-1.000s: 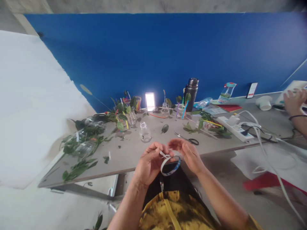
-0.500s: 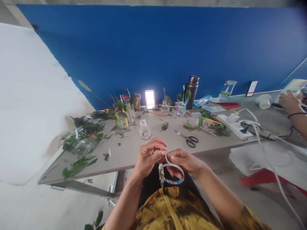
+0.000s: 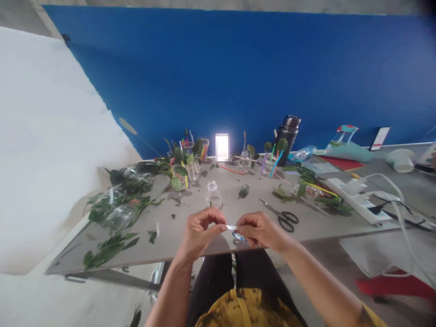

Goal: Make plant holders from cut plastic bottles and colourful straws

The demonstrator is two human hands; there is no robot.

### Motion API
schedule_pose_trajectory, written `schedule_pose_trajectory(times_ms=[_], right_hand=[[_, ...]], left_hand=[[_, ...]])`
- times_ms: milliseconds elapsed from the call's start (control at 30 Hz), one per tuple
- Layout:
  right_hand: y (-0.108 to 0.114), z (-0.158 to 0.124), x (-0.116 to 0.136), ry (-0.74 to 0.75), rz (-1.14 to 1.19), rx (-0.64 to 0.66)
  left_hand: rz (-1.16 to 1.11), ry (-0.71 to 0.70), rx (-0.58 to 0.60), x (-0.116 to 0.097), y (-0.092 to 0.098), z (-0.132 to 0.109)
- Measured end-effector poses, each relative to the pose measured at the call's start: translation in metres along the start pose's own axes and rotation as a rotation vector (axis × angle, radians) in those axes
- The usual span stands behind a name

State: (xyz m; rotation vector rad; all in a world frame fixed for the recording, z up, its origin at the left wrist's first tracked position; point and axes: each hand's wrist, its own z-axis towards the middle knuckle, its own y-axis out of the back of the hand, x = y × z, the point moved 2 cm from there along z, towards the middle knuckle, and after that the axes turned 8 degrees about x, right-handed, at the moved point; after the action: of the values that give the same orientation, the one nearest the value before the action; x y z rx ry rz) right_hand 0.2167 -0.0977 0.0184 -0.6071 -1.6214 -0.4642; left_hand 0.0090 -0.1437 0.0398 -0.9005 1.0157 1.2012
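**Thin strip pinched between both hands, above the table's front edge**

My left hand (image 3: 199,229) is closed in a pinch, thumb pressed over curled fingers; my right hand (image 3: 260,230) is curled the same way, its fingers bunched toward the left one; the narrow white-and-blue strip (image 3: 232,228) runs across the small gap between them, white end toward the left hand, blue-printed part (image 3: 238,236) dipping below the right; whether it is plastic or paper I cannot tell at this size; it looks light and flexible, likely to bend or twist under its own slight weight, and perhaps slippery if the surface is glossy; best held close to the fingertips, flat between thumb and forefinger, with little free length; the grey tabletop (image 3: 163,252) lies beyond my hands; a clear glass bottle (image 3: 214,197) stands ahead of them, a single leaf (image 3: 243,191) lies just to its right, and black-handled scissors (image 3: 285,220) rest further right.
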Motion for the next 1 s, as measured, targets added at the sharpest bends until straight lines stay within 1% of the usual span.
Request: schedule_pose_trajectory(times_ms=[33, 67, 133, 200, 233, 300, 333, 400, 467, 567, 633, 733, 800, 867, 933, 1000], right_hand=[[0.004, 0.002, 0.004, -0.016, -0.079, -0.008], [0.008, 0.003, 0.007, -0.025, -0.145, -0.03], [0.017, 0.006, 0.011, -0.025, -0.232, -0.099], [0.026, 0.007, 0.013, -0.013, -0.269, -0.155], [0.03, 0.007, 0.013, -0.001, -0.276, -0.172], [0.036, 0.007, 0.015, 0.044, -0.284, -0.206], [0.037, 0.007, 0.016, 0.071, -0.286, -0.229], [0.039, 0.008, 0.019, 0.111, -0.285, -0.27], [0.04, 0.01, 0.019, 0.123, -0.272, -0.29], [0.044, 0.018, 0.018, 0.149, -0.266, -0.306], [0.047, 0.023, 0.019, 0.194, -0.278, -0.345], [0.05, 0.03, 0.024, 0.253, -0.253, -0.411], [0.05, 0.034, 0.026, 0.285, -0.199, -0.461], [0.05, 0.038, 0.026, 0.323, -0.117, -0.537], [0.049, 0.042, 0.022, 0.354, 0.0, -0.615], [0.047, 0.047, 0.019, 0.363, 0.124, -0.645]], left_hand=[[0.002, 0.022, 0.002, 0.002, 0.008, 0.001], [0.006, 0.046, -0.035, 0.005, 0.017, 0.002], [0.03, 0.092, -0.189, 0.015, 0.034, 0.006], [0.211, 0.167, -0.353, 0.029, 0.047, 0.012], [0.316, 0.194, -0.381, 0.035, 0.05, 0.016], [0.441, 0.268, -0.363, 0.049, 0.048, 0.024], [0.484, 0.29, -0.326, 0.054, 0.045, 0.029], [0.532, 0.299, -0.288, 0.06, 0.038, 0.036], [0.529, 0.308, -0.281, 0.06, 0.032, 0.041], [0.423, 0.303, -0.358, 0.054, 0.029, 0.043], [0.291, 0.272, -0.393, 0.048, 0.028, 0.043], [0.034, 0.239, -0.316, 0.039, 0.021, 0.042], [-0.064, 0.248, -0.293, 0.035, 0.014, 0.041], [-0.058, 0.258, -0.29, 0.032, 0.008, 0.041], [-0.003, 0.236, -0.267, 0.03, 0.003, 0.04], [0.061, 0.2, -0.242, 0.027, 0.0, 0.039]])
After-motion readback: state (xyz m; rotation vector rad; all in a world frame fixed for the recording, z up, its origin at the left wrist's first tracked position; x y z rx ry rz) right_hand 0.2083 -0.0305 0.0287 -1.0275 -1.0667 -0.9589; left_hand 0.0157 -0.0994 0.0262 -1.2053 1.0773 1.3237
